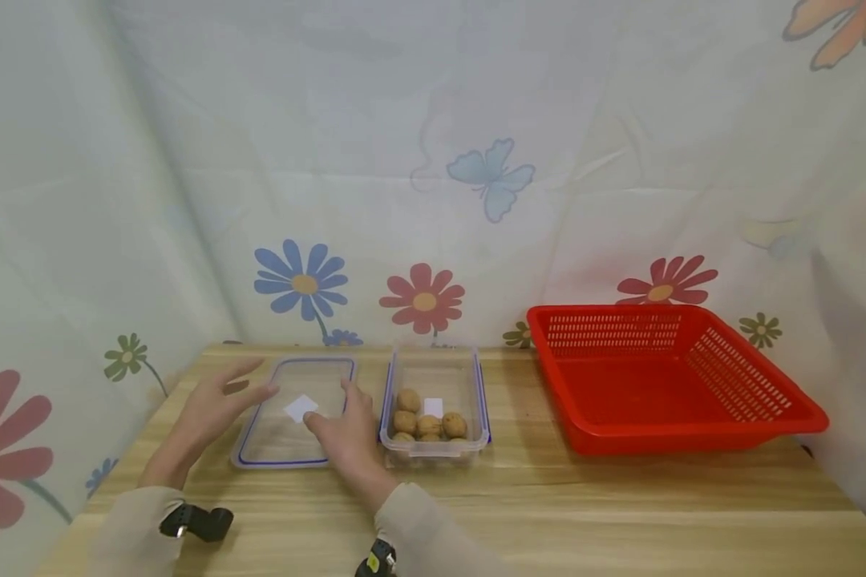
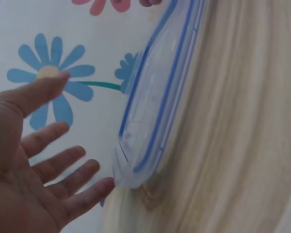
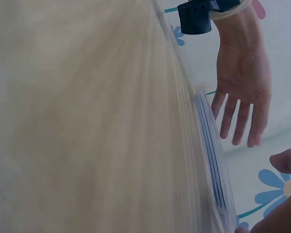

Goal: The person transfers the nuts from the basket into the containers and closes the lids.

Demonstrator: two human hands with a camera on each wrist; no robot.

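Note:
A clear plastic lid point(image 1: 299, 441) with a blue seal lies flat on the wooden table, with a white square label point(image 1: 302, 409) on it. Over the lid's left edge hovers my left hand point(image 1: 212, 409), fingers spread and holding nothing. From the left wrist, its palm and fingers point(image 2: 89, 196) show beside the lid's corner point(image 2: 136, 174); whether the little finger touches it I cannot tell. My right hand point(image 1: 350, 437) is above the lid's right side, thumb and fingers apart, nothing between them. Only part of it point(image 3: 283, 213) shows in the right wrist view.
Right of the lid stands a clear box point(image 1: 436, 449) holding several round brown walnuts point(image 1: 429, 425) and a white label point(image 1: 434, 407). A red slotted plastic basket point(image 1: 664, 437) sits further right on the table. A flower-printed curtain point(image 1: 584, 160) hangs behind and beside the table.

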